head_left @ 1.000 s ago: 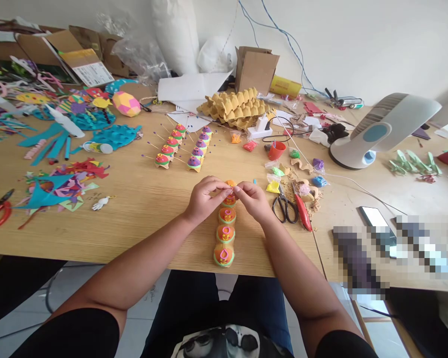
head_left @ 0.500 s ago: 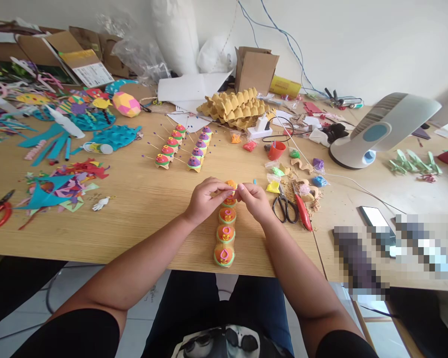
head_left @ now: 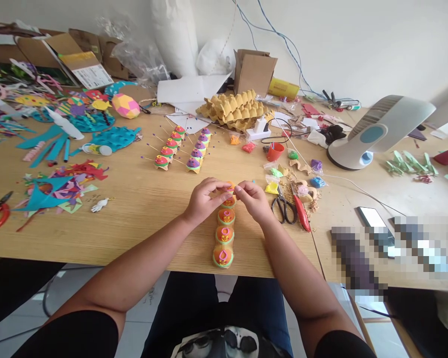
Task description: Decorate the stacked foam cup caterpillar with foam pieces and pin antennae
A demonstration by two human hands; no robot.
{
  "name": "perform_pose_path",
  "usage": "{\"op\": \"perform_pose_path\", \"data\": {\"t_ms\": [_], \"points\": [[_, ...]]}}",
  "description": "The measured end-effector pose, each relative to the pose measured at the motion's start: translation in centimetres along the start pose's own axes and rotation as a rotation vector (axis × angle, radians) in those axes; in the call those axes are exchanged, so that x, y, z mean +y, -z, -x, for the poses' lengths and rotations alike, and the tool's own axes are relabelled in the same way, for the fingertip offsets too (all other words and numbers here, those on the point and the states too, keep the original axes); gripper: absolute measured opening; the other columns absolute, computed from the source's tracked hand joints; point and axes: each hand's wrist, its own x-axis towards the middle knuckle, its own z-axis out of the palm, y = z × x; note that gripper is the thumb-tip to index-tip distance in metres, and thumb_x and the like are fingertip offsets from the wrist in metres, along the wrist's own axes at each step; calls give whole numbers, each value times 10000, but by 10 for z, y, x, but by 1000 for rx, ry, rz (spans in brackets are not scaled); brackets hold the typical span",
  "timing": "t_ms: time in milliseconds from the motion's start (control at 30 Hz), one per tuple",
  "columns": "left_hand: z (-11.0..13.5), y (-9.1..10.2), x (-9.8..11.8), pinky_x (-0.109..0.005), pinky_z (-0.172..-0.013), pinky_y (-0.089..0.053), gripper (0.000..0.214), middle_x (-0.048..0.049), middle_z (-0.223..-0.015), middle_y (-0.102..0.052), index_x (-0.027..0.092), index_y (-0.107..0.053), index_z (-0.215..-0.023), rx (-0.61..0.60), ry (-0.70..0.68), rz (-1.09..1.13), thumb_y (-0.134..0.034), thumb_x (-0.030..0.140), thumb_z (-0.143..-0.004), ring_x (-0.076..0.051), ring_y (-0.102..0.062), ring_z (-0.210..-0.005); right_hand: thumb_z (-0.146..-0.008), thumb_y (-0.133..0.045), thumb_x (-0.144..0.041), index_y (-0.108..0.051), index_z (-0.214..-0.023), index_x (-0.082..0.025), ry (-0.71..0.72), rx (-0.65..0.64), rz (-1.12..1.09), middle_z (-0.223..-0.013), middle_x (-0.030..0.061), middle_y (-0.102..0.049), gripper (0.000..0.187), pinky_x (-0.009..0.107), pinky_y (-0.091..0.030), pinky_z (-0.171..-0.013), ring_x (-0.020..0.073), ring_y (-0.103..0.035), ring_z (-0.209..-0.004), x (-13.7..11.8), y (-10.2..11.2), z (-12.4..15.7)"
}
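An egg-carton strip (head_left: pixel 223 257) runs lengthwise in front of me, its humps covered in orange clay with green rims, pink loops and small yellow bits. Over its far end, my left hand (head_left: pixel 209 198) and my right hand (head_left: pixel 253 198) are closed in pinches, fingertips nearly meeting. Between them is a thin bit of pink clay, mostly covered by the fingers. The farthest humps are partly hidden behind the hands.
Beyond stand a red strip (head_left: pixel 169 148) and a purple strip (head_left: pixel 198 149) with thin sticks poking out. Black scissors (head_left: pixel 283 209), a red utility knife (head_left: pixel 301 213) and clay bags lie at right. A fan (head_left: pixel 373 134) stands farther right; paper scraps (head_left: pixel 56 191) lie left.
Both hands stay over the far end of the strip; the fingers have shifted slightly around the pink clay. The whole view has moved a little.
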Motion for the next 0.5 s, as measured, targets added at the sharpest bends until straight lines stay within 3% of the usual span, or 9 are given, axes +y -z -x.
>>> {"op": "perform_pose_path", "data": {"t_ms": [367, 500], "points": [[0, 0, 0, -296, -779, -526, 103, -45, -875, -722, 202, -756, -921, 21, -29, -40, -693, 278, -892, -153, -651, -837, -882, -580, -626, -604, -739, -188, -6, -40, -38, -653, -18, -523, 461, 257, -395, -617, 112, -467, -634, 1, 0, 0], [0, 0, -1, -301, -784, -527, 116, -50, -852, -720, 191, -762, -893, 51, -23, -60, -704, 290, -882, -158, -652, -824, -835, -663, -601, -575, -827, -200, -30, -44, -114, -678, -32, -531, 410, 251, -394, -617, 106, -470, -634, 3, -1, -1]]}}
